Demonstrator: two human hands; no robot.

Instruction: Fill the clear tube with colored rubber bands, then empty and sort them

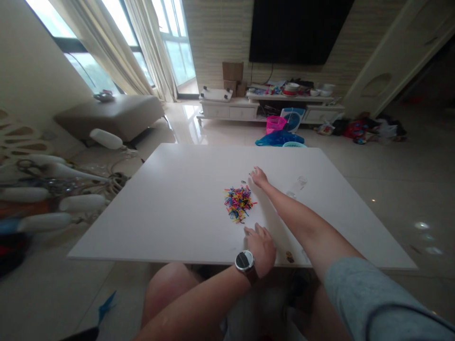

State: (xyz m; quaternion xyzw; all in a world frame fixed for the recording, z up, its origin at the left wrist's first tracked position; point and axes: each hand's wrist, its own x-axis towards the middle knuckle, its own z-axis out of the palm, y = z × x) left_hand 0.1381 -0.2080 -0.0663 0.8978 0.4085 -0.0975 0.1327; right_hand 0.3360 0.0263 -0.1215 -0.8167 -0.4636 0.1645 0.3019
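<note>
A pile of small multicoloured loops that look like rubber bands [239, 203] lies on the white table [170, 203]. One dark loop [243, 182] sits apart, just beyond the pile's far edge. My right hand [258, 176] reaches past the pile to its far right. Its fingers are drawn together at the tabletop, with a tiny dark speck at their tips, too small to name. Near the pile's front edge, my left hand [262, 246], with a watch [244, 260] on its wrist, rests on the table, fingers spread and holding nothing.
Clear plastic bags [301, 182] lie right of my right forearm. A small brown-and-yellow item [290, 256] is at the table's front edge. Beyond the table stand a pink basket [276, 124], a blue bag [280, 138] and a low cabinet [227, 110]. White-armed lamp parts [81, 203] crowd the left.
</note>
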